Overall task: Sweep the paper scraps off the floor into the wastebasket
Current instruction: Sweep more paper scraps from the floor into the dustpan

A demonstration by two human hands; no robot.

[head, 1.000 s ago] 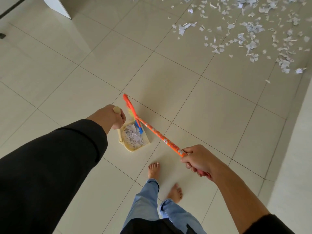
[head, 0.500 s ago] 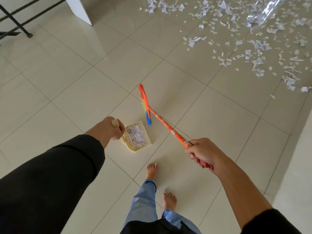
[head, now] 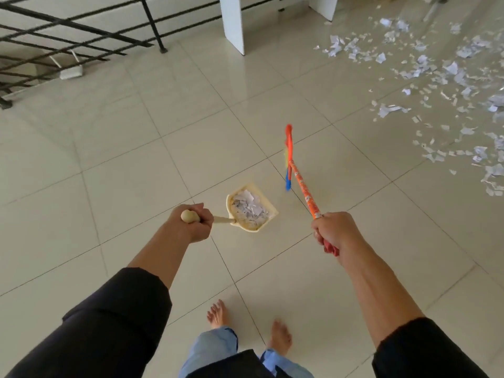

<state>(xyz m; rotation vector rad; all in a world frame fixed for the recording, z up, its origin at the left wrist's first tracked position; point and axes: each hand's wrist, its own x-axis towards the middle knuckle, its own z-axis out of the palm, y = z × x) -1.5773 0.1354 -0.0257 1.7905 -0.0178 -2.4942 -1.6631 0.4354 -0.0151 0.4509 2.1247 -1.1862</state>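
Note:
My left hand point(head: 192, 223) grips the long handle of a cream dustpan point(head: 234, 196), which is lifted off the floor and loaded with white paper scraps point(head: 249, 205). To its right my right hand point(head: 332, 233) grips the orange handle of a broom point(head: 302, 186). The broom's orange, yellow and blue head point(head: 288, 156) hangs just above the tiles. Many more loose scraps point(head: 436, 77) lie scattered over the floor at the upper right. No wastebasket is in view.
A black metal railing point(head: 81, 31) runs along the upper left beside a stairwell. White furniture legs point(head: 233, 23) stand at the top centre. My bare feet point(head: 278, 336) are on the tiles below. Pale floor tiles point(head: 136, 132) spread across the middle.
The view has swung left and up, bringing the railing and white legs into sight. The dustpan has risen and moved away from the broom head, which has swung right. Both grips are unchanged.

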